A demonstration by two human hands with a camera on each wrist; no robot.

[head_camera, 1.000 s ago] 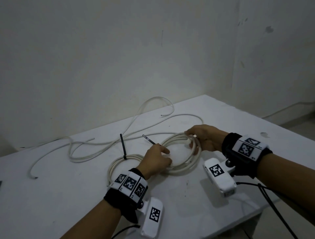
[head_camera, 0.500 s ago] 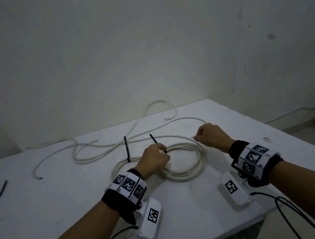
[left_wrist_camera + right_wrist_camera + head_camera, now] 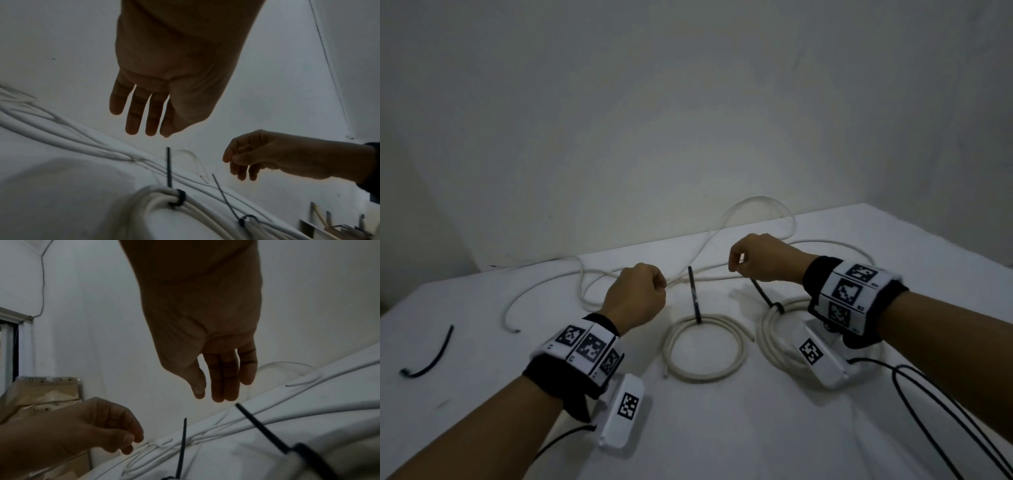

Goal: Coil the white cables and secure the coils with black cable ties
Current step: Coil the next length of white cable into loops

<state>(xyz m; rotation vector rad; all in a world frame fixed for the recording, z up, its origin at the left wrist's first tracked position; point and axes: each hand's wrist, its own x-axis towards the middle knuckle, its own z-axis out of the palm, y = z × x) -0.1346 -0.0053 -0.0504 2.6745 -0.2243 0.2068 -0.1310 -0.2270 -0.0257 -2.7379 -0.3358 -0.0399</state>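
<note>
Two white coils lie side by side on the tabletop (image 3: 722, 428), each bound by a black cable tie. Seen from the head camera, the left coil (image 3: 705, 347) sits near the middle of the view, its tie (image 3: 694, 296) cinched at the coil's 12 o'clock with the tail standing almost upright. The right coil (image 3: 774, 337) lies just beside it at 3 o'clock, partly hidden under the right wrist camera; its tie (image 3: 765, 296) grips the coil's 12 o'clock edge, the tail slanting up toward 11 o'clock. The left hand (image 3: 637, 298) hangs above the tabletop at 9 o'clock of the left coil, clear of it; the left wrist view shows its fingers (image 3: 135, 112) loosely extended and holding nothing. The right hand (image 3: 763, 258) hovers just above the slanted tail, its fingers (image 3: 224, 378) hanging together, relaxed and empty, their tips close to the tail's end without touching it. Loose white cable (image 3: 753, 205) still snakes uncoiled across the far side of the tabletop, from 9 o'clock round to 1 o'clock, with one loop arching up against the wall. A spare black tie (image 3: 431, 356) lies apart at the far left edge. Black leads (image 3: 928, 411) trail from the right wrist camera toward 5 o'clock.
</note>
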